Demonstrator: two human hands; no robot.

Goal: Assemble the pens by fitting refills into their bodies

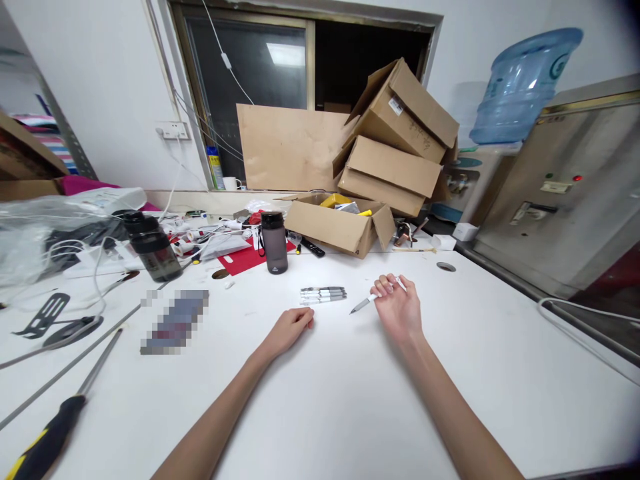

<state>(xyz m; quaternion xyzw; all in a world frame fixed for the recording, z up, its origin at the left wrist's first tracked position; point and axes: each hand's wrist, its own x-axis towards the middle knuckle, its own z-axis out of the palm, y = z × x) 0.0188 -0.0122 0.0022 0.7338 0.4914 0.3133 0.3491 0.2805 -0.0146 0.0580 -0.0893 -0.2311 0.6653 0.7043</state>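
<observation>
A white pen with a grey grip (362, 305) is held in my right hand (399, 307), its tip pointing left and down just above the table (320, 400). The palm of that hand is turned partly up, with the fingers curled over the pen's rear part. My left hand (291, 328) rests on the table with its fingers curled in and the thumb against them; nothing shows in it. Right behind its knuckles several similar pens (324, 294) lie side by side in a row, pointing left to right.
A grey bottle (275, 245) and a dark bottle (153, 248) stand farther back. An open cardboard box (333, 228) and a remote control (313, 247) are behind the pens. At left lie a screwdriver (65, 413), a blurred-out flat object (175, 323) and cables. A round hole (446, 267) is at right.
</observation>
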